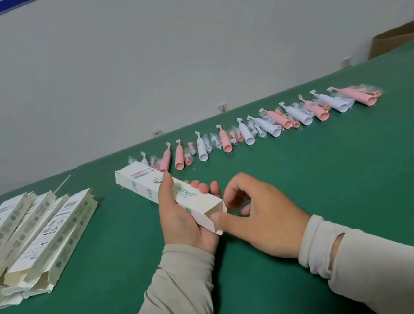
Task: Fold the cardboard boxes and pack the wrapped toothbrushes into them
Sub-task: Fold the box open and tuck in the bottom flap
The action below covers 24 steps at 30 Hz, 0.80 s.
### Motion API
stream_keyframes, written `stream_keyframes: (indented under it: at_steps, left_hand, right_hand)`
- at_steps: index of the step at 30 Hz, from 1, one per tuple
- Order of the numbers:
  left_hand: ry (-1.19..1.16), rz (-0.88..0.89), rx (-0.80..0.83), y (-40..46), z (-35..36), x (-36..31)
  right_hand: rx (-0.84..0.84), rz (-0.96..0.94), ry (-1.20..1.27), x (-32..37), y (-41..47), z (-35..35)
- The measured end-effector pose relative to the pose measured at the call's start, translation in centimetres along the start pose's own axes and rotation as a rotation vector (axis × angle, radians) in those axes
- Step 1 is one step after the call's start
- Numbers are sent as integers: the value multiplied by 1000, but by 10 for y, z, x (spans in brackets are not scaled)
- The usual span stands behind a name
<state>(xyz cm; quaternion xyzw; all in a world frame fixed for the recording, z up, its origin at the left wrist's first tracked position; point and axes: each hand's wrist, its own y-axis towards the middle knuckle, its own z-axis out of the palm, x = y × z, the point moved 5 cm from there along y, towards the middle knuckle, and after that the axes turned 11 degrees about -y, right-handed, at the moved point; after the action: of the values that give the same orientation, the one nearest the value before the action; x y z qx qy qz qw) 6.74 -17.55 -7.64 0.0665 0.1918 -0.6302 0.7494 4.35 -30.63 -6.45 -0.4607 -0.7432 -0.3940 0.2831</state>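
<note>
Left hand [180,216] is gripping the toothbrush box [168,193] above the green table [316,193], near end open; right hand [262,213], fingers loosely curled, thumb touching that open end. Wrapped toothbrushes [263,125] lying in a row beyond.

box stack [23,242]: cut by left edge | carton [405,37]: cut right

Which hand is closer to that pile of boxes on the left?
Left. The left hand, holding a box, sits nearer the pile of boxes; the right hand is on that box's far side.
</note>
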Motion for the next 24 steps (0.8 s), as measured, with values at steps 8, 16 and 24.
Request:
stream_keyframes:
  at_steps: [8,16,24]
  left_hand:
    - [-40,20,37,0,0,3]
    - [-20,53,43,2,-1,0]
    - [4,25,27,-2,3,4]
  right_hand:
    - [-20,33,45,-6,3,-5]
    - [-30,16,29,0,-2,-4]
    - [-125,8,-13,2,-1,-6]
